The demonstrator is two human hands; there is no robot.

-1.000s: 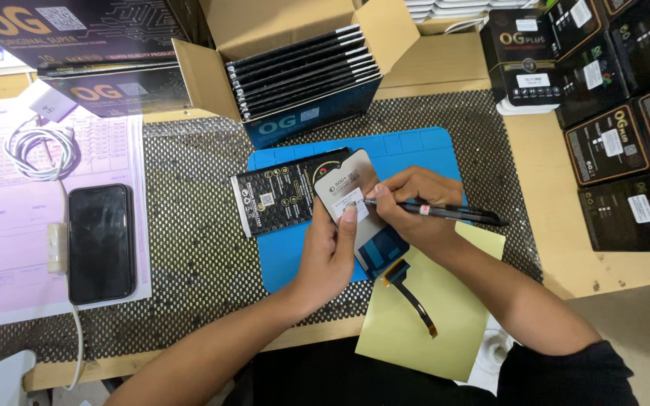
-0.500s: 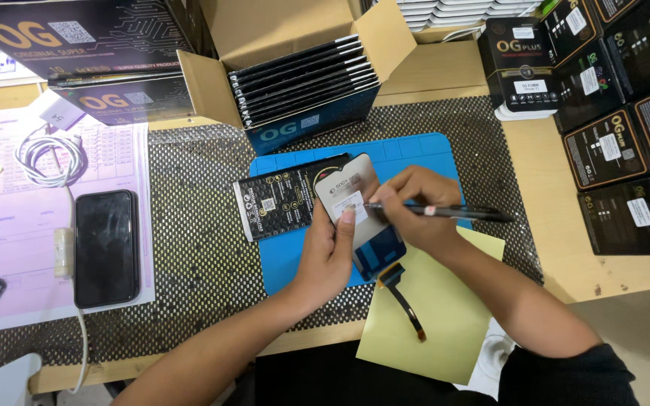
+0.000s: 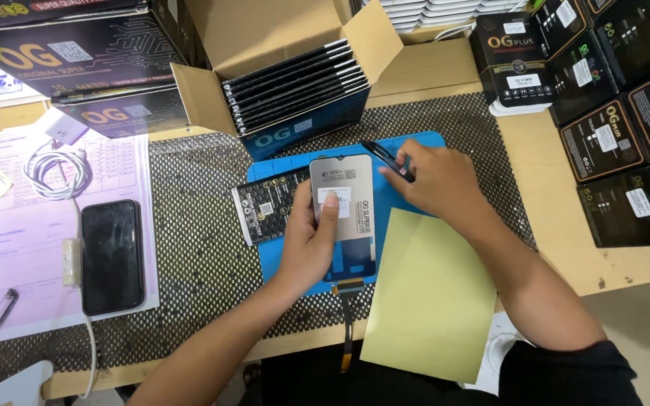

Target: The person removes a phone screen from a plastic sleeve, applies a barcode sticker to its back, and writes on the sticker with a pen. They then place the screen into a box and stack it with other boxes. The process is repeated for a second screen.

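Now the left hand (image 3: 311,244) pinches a phone screen panel (image 3: 344,207) above the blue mat (image 3: 280,167), while the right hand (image 3: 434,180), at three o'clock, grips a black pen (image 3: 387,159).

I am holding a grey replacement screen (image 3: 344,207) with a white label (image 3: 334,201) in my left hand (image 3: 311,237). A black phone (image 3: 111,256) is lying on the pink form near the tabletop's left edge. An open cardboard box (image 3: 295,68) is standing at the far edge, and black boxes (image 3: 611,113) are filling the right corner.
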